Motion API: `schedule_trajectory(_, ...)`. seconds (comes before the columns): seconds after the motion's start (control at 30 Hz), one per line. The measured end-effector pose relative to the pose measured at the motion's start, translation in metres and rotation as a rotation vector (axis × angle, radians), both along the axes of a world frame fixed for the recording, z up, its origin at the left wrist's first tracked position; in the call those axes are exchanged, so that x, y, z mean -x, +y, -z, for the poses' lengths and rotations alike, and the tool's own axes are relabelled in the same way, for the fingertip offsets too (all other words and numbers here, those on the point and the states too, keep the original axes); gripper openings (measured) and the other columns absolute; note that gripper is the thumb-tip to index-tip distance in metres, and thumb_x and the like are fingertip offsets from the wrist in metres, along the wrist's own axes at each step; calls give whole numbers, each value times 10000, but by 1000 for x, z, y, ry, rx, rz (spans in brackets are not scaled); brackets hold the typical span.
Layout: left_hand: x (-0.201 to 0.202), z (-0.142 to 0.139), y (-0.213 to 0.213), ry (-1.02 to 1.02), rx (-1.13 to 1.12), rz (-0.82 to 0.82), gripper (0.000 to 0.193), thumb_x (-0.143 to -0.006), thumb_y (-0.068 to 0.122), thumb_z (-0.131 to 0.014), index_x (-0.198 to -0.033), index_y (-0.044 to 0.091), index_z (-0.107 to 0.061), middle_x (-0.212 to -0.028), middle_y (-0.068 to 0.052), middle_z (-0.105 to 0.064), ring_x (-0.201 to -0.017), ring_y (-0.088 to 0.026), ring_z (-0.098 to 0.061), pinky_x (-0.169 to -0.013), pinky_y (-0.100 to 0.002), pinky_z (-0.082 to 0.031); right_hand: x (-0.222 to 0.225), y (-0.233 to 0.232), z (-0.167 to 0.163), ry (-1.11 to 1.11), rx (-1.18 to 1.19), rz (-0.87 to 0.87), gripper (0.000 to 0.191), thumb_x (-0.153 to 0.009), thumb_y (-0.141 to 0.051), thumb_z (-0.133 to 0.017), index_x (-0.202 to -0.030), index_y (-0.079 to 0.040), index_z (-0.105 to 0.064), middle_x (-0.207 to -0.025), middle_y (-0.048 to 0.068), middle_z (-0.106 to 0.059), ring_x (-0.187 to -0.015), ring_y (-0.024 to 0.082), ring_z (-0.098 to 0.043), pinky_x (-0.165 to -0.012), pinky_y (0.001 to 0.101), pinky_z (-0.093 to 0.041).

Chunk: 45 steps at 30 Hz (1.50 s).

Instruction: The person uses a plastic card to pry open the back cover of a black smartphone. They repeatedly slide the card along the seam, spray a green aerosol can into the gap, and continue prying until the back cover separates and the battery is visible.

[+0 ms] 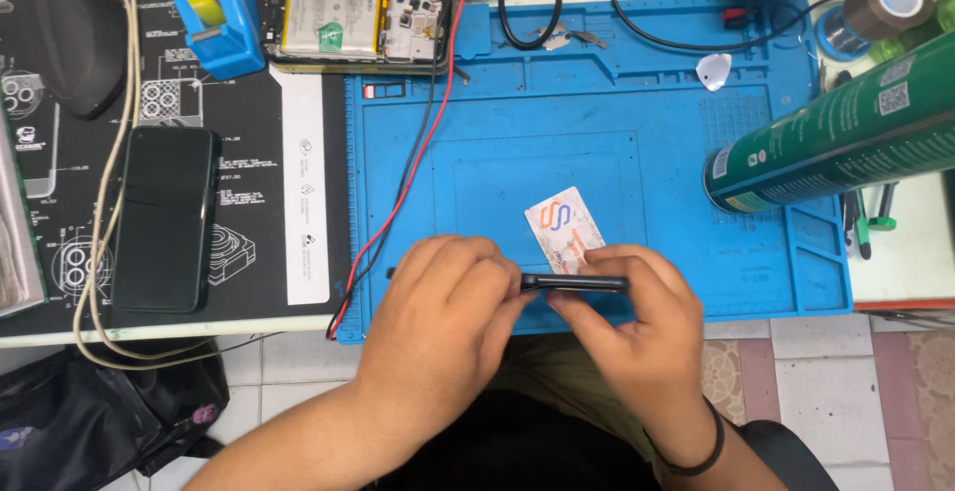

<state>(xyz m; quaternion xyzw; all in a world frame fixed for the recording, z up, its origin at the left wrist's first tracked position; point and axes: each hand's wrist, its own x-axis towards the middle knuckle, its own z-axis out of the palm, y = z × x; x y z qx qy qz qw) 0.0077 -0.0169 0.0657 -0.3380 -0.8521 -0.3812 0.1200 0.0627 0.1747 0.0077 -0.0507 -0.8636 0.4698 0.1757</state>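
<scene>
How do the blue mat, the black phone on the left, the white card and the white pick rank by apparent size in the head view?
1. blue mat
2. black phone
3. white card
4. white pick

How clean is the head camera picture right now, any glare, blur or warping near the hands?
Head view: light is even and soft, with only faint shadows under the left hand and right hand; the thin black phone they hold edge-on is sharp; the white card and blue mat show no glare; the green spray can at the right edge looks stretched by the wide lens.
</scene>
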Motion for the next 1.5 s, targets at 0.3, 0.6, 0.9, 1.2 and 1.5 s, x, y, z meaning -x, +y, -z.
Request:
schedule_trajectory(0.3, 22, 1, -24, 136, 127, 66, 181, -810, 83, -779, -945, 59, -662, -1009, -68, -657, -1005, -287, -623, -919, -450, -443, 16, -7, -3, 17, -354, -174, 302, -773, -222, -823, -995, -37, -737, -1111, 135, -650, -1011, 352, -631, -866, 423, -501)
schedule_trajectory(0.6, 23, 5, -33, 119, 116, 108, 187, -811, 85, -761, -982, 87, -685, -1021, -64, -671, -996, -264, -625, -929, -437, -434, 39, 12, -32, -352, -722, -65, 587, -801, -380, -847, -1266, -55, -695, -1007, 158, -649, -913, 367, -651, -765, 456, -535)
schedule_trajectory(0.9, 34, -4, -49, 105, 168, 19, 267, -769, 83, -765, -1021, 166, -735, -1062, -68, -657, -1060, -315, -582, -930, -492, -433, 49, -10, -62, 25, -299, -498, 457, -781, -230, -840, -1160, -15, -701, -1056, 121, -718, -882, 257, -722, -739, 326, -580)
schedule_trajectory(1.2, 38, 6, -51, -94, 62, -33, 212, -809, 41, -766, -998, 132, -734, -1056, -88, -624, -1073, -322, -586, -888, -400, -502, 29, -19, -46, 139, -335, -362, 278, -801, -96, -803, -1062, -27, -735, -1103, 125, -721, -994, 255, -725, -832, 329, -582)
schedule_trajectory(1.5, 51, 0, -62, -42, 171, 125, 307, -751, 30, -717, -1015, 183, -752, -1043, -98, -613, -1031, -329, -583, -860, -415, -493, 48, 10, -49, -206, -147, -158, 243, -890, -157, -725, -1095, -27, -722, -1002, 122, -738, -876, 254, -747, -755, 338, -590)
